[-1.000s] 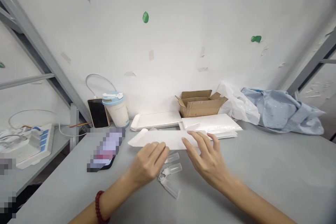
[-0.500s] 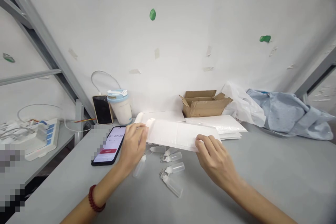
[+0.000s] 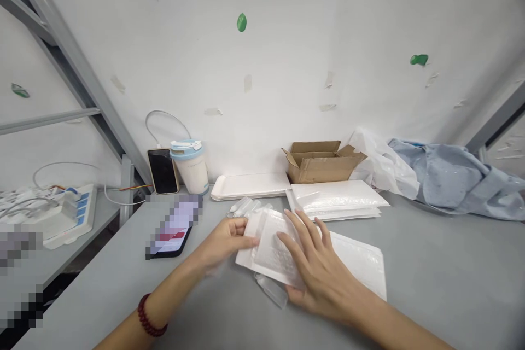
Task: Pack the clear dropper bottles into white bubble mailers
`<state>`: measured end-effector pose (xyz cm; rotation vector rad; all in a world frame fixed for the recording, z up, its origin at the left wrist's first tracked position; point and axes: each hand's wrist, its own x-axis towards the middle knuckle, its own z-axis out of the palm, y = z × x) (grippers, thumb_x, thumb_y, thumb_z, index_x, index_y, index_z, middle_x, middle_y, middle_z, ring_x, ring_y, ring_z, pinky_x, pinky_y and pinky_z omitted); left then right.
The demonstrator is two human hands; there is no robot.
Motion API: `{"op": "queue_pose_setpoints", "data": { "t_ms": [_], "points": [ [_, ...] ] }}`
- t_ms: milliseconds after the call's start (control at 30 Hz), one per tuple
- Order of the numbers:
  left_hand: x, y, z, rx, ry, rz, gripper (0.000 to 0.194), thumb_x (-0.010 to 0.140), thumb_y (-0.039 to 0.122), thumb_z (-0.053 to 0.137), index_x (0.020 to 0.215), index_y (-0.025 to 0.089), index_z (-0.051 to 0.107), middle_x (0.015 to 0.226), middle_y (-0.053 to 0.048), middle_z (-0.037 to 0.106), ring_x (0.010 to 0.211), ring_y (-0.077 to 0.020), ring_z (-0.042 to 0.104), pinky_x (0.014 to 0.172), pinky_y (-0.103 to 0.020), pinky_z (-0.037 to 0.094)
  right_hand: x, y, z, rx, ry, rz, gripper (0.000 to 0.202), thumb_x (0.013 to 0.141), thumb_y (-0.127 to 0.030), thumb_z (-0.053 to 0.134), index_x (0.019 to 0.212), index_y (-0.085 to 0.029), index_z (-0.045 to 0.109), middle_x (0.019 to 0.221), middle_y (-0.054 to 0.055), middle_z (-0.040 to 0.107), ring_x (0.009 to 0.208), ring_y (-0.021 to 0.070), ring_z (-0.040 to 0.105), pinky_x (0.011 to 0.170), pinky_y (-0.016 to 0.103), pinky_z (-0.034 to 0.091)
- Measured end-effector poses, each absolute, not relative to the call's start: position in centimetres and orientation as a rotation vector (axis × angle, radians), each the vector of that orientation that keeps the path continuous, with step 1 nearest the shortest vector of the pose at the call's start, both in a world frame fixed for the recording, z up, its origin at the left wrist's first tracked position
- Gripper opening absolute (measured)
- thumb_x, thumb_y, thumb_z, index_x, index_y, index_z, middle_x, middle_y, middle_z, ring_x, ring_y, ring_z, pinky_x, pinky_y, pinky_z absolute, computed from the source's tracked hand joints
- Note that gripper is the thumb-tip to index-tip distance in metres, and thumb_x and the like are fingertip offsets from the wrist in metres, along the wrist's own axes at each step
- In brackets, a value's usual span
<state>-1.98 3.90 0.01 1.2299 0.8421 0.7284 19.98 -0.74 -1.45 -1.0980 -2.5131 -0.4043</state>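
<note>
A white padded envelope (image 3: 274, 243) is held at a tilt low over the grey table. My left hand (image 3: 221, 243) pinches its left end, the flap side, between thumb and fingers. Across its middle lies my right hand (image 3: 318, 268), fingers spread over the top and thumb at the near edge. One small clear plastic bottle (image 3: 271, 289) with a white cap pokes out below the envelope. Several more bottles (image 3: 244, 206) show beyond its far left corner; others may be hidden beneath it.
At the back stand a lidded cup (image 3: 191, 169), an upright phone (image 3: 164, 171) and an open cardboard box (image 3: 328, 167). White padded envelopes (image 3: 340, 197) are stacked before the box, with another stack (image 3: 250, 185) to its left. A timer phone (image 3: 174, 229) lies left; plastic bags (image 3: 447, 175) lie right.
The envelope has come down and nearer, turning so its bubbled face shows and covering most bottles. My right hand has shifted from its right end onto its middle. My left hand still grips the left end.
</note>
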Motion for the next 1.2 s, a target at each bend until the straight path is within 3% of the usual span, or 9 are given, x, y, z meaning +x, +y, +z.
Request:
{"op": "queue_pose_setpoints", "data": {
  "t_ms": [133,300,467,633,700,800,900,1067,1200],
  "points": [
    [-0.6,2.6,-0.3,1.286,0.783,0.670,0.035,0.068,0.031,0.073,0.096,0.012,0.067,0.088,-0.007,0.070,0.082,-0.0209,0.063,0.078,-0.032,0.047,19.9,-0.9,-1.4,-1.085,-2.512,-0.282,0.072,0.067,-0.040,0.058,0.129,-0.011,0.036,0.137,0.026,0.031,0.128,0.0415,0.022,0.095,0.063,0.023],
    [-0.1,2.3,-0.9,1.366,0.885,0.690,0.032,0.073,0.043,0.065,0.078,0.012,0.066,0.072,-0.004,0.065,0.066,-0.0162,0.058,0.062,-0.025,0.044,20.1,-0.8,-1.3,-1.050,-2.477,-0.289,0.072,0.064,-0.034,0.058,0.129,-0.012,0.036,0.127,0.022,0.041,0.120,0.0387,0.033,0.094,0.062,0.025],
    [-0.4,2.5,-1.2,1.492,1.011,0.688,0.037,0.076,0.049,0.059,0.063,0.014,0.058,0.049,0.004,0.048,0.042,-0.0087,0.039,0.041,-0.021,0.030,20.1,-0.8,-1.0,-1.015,-2.474,-0.347,0.061,0.066,-0.022,0.057,0.124,-0.014,0.041,0.125,0.020,0.043,0.111,0.0357,0.039,0.088,0.055,0.035],
    [-1.0,3.0,-0.6,1.617,1.164,0.740,0.045,0.083,0.047,0.048,0.051,0.016,0.048,0.041,0.004,0.045,0.040,-0.0091,0.040,0.044,-0.022,0.031,20.3,-0.4,-0.8,-1.032,-2.364,-0.373,0.046,0.069,-0.012,0.052,0.115,-0.011,0.045,0.112,0.018,0.052,0.100,0.0308,0.045,0.082,0.046,0.040],
    [-1.2,2.9,0.0,1.696,1.193,0.731,0.046,0.086,0.046,0.044,0.053,0.016,0.054,0.045,0.002,0.052,0.043,-0.0099,0.045,0.047,-0.022,0.035,20.7,-0.1,-0.7,-1.073,-2.302,-0.378,0.042,0.070,-0.010,0.050,0.111,-0.013,0.046,0.109,0.016,0.054,0.097,0.0293,0.047,0.079,0.043,0.042],
    [-1.3,2.0,0.7,1.959,0.951,0.592,0.026,0.078,0.041,0.060,0.074,0.016,0.066,0.077,-0.003,0.067,0.058,-0.0120,0.054,0.054,-0.021,0.042,21.2,0.4,-0.4,-1.135,-2.223,-0.339,0.038,0.072,-0.009,0.049,0.109,-0.015,0.046,0.104,0.013,0.056,0.093,0.0274,0.050,0.074,0.039,0.043],
    [-0.9,0.5,0.5,2.256,0.686,0.382,0.026,0.071,0.028,0.070,0.096,0.021,0.065,0.100,-0.005,0.066,0.078,-0.0164,0.059,0.062,-0.021,0.045,21.5,0.6,-0.3,-1.156,-2.196,-0.280,0.036,0.075,-0.012,0.051,0.110,-0.016,0.045,0.104,0.012,0.055,0.093,0.0268,0.050,0.074,0.038,0.043],
    [-0.1,-0.8,-0.5,2.605,0.753,0.265,0.031,0.073,0.004,0.051,0.097,0.022,0.059,0.092,-0.004,0.065,0.084,-0.0189,0.058,0.072,-0.026,0.046,21.4,0.5,-0.6,-1.189,-2.248,-0.148,0.039,0.075,-0.014,0.053,0.113,-0.016,0.043,0.109,0.012,0.053,0.097,0.0269,0.048,0.078,0.040,0.043],
    [-0.4,-0.4,0.5,2.429,0.815,0.579,0.031,0.075,0.008,0.051,0.102,0.021,0.058,0.091,-0.003,0.065,0.075,-0.0150,0.057,0.071,-0.025,0.046,21.2,0.5,-0.9,-1.238,-2.298,-0.032,0.043,0.073,-0.013,0.053,0.115,-0.016,0.042,0.113,0.013,0.051,0.101,0.0279,0.046,0.082,0.042,0.041]
  ]
}}
